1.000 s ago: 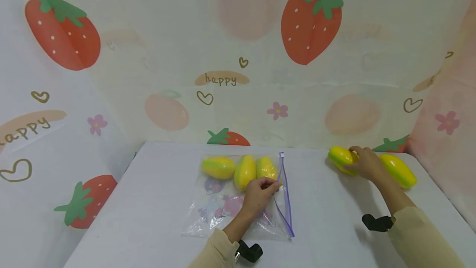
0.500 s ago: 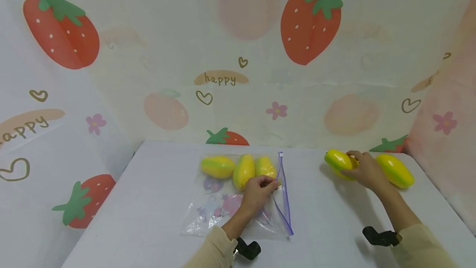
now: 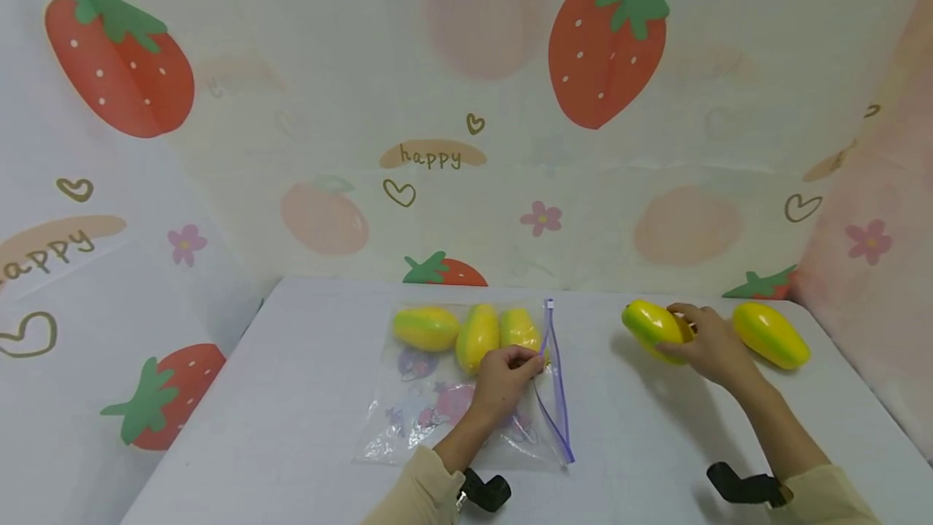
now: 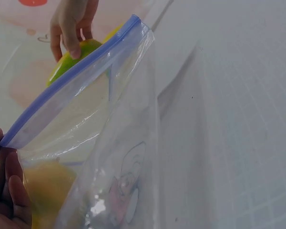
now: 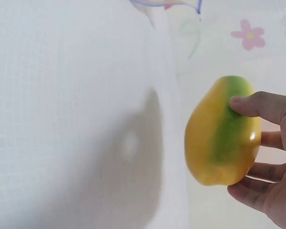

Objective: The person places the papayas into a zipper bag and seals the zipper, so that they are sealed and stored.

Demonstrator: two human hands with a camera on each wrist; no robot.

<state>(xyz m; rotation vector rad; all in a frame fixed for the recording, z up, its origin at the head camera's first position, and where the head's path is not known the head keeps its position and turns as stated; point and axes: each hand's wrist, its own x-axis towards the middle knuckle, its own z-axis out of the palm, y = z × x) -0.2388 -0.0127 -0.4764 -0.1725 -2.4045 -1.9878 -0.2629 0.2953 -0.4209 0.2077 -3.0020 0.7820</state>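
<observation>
My right hand [image 3: 713,347] grips a yellow-green papaya [image 3: 654,329], thumb on one side and fingers on the other. In the right wrist view this papaya [image 5: 219,138] hangs above the white table, its shadow below. My left hand [image 3: 503,387] pinches the purple-zipped rim of a clear zip bag [image 3: 394,428] lying on the table. In the left wrist view the bag's mouth gapes, its purple zip [image 4: 62,88] lifted by the fingers. Three papayas lie inside the bag: a left one [image 3: 426,328], a middle one [image 3: 479,339] and a right one [image 3: 519,326], partly hidden by the hand.
Another papaya [image 3: 771,335] lies on the table at the far right, beyond my right wrist. A printed cloth [image 3: 437,217] with strawberries stands behind the table [image 3: 291,395]. Black camera mounts [image 3: 487,492] sit at both wrists.
My right hand has moved left with the papaya, away from the other papaya at the far right. My left hand stays on the bag's rim.
</observation>
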